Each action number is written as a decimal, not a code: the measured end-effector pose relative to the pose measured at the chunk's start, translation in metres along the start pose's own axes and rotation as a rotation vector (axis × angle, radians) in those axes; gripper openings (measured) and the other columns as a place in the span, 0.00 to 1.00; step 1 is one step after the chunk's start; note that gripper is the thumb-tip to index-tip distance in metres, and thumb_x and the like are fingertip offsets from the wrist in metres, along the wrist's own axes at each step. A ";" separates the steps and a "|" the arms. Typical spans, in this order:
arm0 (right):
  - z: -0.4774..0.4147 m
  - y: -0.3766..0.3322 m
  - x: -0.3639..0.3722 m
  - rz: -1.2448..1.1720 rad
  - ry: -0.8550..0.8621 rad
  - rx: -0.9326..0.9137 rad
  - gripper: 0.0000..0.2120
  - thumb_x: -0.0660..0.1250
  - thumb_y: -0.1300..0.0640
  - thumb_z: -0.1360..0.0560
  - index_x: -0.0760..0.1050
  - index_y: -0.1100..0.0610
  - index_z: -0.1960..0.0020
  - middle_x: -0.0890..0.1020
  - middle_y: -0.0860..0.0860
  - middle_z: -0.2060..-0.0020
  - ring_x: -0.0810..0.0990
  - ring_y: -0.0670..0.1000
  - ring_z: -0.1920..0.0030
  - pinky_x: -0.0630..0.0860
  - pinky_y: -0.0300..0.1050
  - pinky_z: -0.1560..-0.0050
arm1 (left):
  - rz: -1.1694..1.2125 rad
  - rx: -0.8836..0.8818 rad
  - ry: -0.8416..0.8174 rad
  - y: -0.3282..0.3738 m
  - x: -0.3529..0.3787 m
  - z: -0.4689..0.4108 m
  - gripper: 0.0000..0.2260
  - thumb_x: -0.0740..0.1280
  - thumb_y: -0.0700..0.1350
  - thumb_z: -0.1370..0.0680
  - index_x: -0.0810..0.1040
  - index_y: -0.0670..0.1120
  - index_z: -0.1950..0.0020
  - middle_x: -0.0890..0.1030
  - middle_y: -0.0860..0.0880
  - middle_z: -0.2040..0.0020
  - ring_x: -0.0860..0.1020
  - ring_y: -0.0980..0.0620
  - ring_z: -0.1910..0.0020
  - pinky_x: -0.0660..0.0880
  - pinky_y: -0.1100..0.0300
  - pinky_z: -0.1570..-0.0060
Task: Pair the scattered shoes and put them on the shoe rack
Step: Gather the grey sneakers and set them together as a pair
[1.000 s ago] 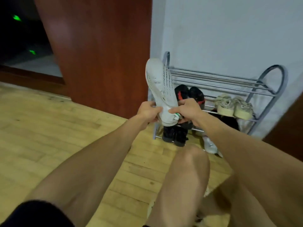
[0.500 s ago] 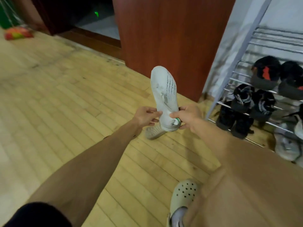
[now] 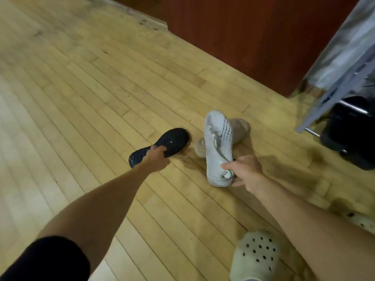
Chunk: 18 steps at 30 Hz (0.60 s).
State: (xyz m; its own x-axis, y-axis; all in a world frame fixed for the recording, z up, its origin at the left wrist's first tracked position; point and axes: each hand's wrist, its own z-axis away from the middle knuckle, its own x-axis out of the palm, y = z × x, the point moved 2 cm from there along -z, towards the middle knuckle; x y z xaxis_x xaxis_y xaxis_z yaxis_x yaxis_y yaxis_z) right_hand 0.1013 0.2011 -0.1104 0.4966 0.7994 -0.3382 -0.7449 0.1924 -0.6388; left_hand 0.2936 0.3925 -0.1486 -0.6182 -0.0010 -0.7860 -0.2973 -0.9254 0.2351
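Down by the floor (image 3: pixel 97 82), left of the shoe rack (image 3: pixel 332 82), the left hand (image 3: pixel 157 158) grips a dark-soled shoe (image 3: pixel 172 138) mid-sole and the right hand (image 3: pixel 247 173) pinches the white shoe (image 3: pixel 217 142) at its heel; both seem light and bendy.

No readable text, dark marks on white shoe sole (image 3: pixel 217 142) too blurred to read
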 end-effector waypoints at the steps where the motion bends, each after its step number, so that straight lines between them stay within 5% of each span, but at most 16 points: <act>1: -0.006 0.007 0.005 0.010 -0.002 0.015 0.10 0.76 0.61 0.33 0.79 0.62 0.54 0.82 0.56 0.62 0.81 0.55 0.65 0.81 0.47 0.67 | -0.052 -0.025 0.036 -0.009 0.003 -0.008 0.29 0.66 0.47 0.25 0.62 0.45 0.25 0.62 0.40 0.27 0.64 0.39 0.29 0.65 0.46 0.30; 5: -0.028 0.035 0.015 0.091 -0.029 0.027 0.09 0.76 0.58 0.35 0.82 0.60 0.57 0.84 0.58 0.61 0.84 0.58 0.61 0.84 0.53 0.63 | -0.047 -0.176 0.133 -0.037 0.009 -0.030 0.38 0.68 0.52 0.26 0.53 0.43 0.22 0.50 0.40 0.21 0.50 0.39 0.22 0.51 0.44 0.25; 10: -0.042 0.053 0.008 0.106 -0.056 0.039 0.09 0.76 0.57 0.35 0.82 0.59 0.56 0.85 0.56 0.59 0.84 0.56 0.59 0.83 0.49 0.64 | -0.126 -0.191 0.180 -0.045 0.015 -0.036 0.32 0.68 0.48 0.26 0.59 0.43 0.26 0.66 0.42 0.29 0.63 0.41 0.31 0.66 0.45 0.35; 18: -0.027 0.059 0.012 0.009 -0.177 0.106 0.22 0.75 0.50 0.34 0.78 0.61 0.45 0.83 0.57 0.50 0.83 0.55 0.53 0.82 0.46 0.66 | -0.306 -0.050 0.208 -0.020 0.041 0.005 0.24 0.69 0.53 0.28 0.71 0.47 0.35 0.66 0.42 0.41 0.67 0.43 0.42 0.69 0.47 0.44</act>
State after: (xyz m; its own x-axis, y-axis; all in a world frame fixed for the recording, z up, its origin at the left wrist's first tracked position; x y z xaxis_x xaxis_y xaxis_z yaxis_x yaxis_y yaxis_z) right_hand 0.0755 0.2068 -0.1704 0.4111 0.8868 -0.2110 -0.7962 0.2366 -0.5569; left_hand 0.2707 0.4125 -0.1825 -0.3434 0.2059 -0.9163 -0.4063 -0.9122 -0.0527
